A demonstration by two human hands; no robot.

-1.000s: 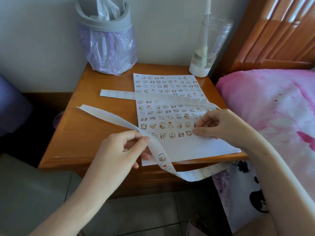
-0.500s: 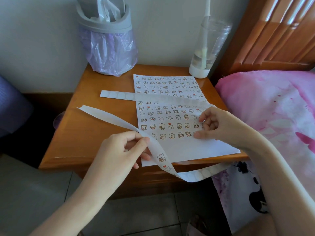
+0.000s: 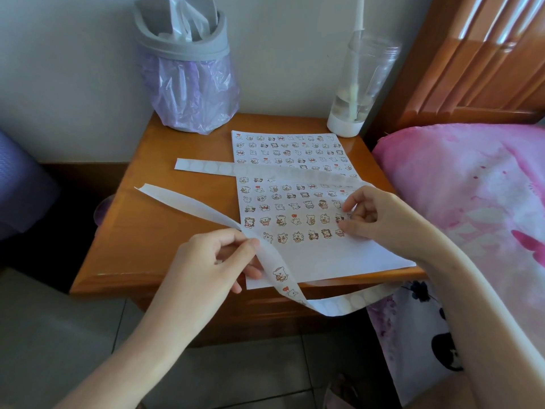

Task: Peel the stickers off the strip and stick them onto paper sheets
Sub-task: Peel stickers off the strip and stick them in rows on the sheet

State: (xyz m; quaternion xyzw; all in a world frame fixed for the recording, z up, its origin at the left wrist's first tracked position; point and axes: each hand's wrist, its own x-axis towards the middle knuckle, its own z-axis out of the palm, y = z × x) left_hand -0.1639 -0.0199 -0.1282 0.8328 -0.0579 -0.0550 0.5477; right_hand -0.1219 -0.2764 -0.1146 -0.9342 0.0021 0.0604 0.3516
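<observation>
Fingers of left hand (image 3: 206, 261) pinch the strip (image 3: 188, 203) just above its next sticker (image 3: 278, 273). Fingers of right hand (image 3: 380, 219) curl, thumb tip on the paper sheet (image 3: 324, 261) at the last row's end, nothing visibly pinched. Best: press flat, then peel next sticker by its edge. Strip droops off the table (image 3: 141, 231) front.

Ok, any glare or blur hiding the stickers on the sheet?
Head view: paper sheet evenly lit, near sticker rows sharp, far rows small and soft; glare on the nightstand edge and headboard; right hand covers some row ends; strip in left hand reads clearly.
</observation>
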